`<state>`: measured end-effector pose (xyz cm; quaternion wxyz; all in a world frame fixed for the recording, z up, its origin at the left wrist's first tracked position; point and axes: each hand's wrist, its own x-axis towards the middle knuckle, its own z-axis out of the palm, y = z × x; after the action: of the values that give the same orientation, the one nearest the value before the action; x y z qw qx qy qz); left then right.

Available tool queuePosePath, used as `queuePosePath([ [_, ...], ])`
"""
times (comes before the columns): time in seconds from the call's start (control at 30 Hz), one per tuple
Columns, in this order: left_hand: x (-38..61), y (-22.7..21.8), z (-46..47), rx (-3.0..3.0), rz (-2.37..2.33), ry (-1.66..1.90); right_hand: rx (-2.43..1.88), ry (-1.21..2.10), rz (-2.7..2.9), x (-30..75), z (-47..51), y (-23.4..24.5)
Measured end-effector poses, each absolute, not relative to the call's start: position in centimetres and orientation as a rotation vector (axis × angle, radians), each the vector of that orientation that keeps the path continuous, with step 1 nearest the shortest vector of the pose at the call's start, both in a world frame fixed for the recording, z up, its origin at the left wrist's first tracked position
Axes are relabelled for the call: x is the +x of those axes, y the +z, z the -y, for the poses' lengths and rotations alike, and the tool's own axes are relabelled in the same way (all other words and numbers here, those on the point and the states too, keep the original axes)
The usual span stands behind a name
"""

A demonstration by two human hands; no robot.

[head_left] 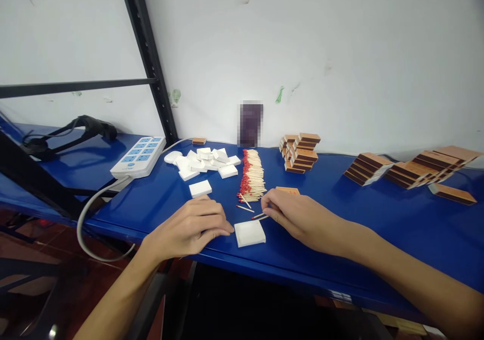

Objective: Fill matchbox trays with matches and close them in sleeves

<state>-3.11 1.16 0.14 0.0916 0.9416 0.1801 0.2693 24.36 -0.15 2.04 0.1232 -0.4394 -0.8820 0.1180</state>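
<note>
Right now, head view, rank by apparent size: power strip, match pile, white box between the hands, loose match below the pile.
1-2. Power strip, match pile: too close to rank.
3. White box.
4. Loose match.

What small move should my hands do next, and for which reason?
Perhaps steady the white box with the left hand: that hand is right beside it, while the right hand is at two matches.
</note>
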Motion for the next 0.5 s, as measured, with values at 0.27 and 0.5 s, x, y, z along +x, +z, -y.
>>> queuePosePath([
  [0.27, -1.4, 0.2, 0.1, 2.671, -1.020, 0.655, -1.270, 0.408, 2.696, 24.9, -0.5, 1.5],
  [0.5, -0.3, -0.2, 0.7, 2.752, -1.198, 0.562, -1.268, 0.112, 2.776, 24.0, -0.6, 0.1],
])
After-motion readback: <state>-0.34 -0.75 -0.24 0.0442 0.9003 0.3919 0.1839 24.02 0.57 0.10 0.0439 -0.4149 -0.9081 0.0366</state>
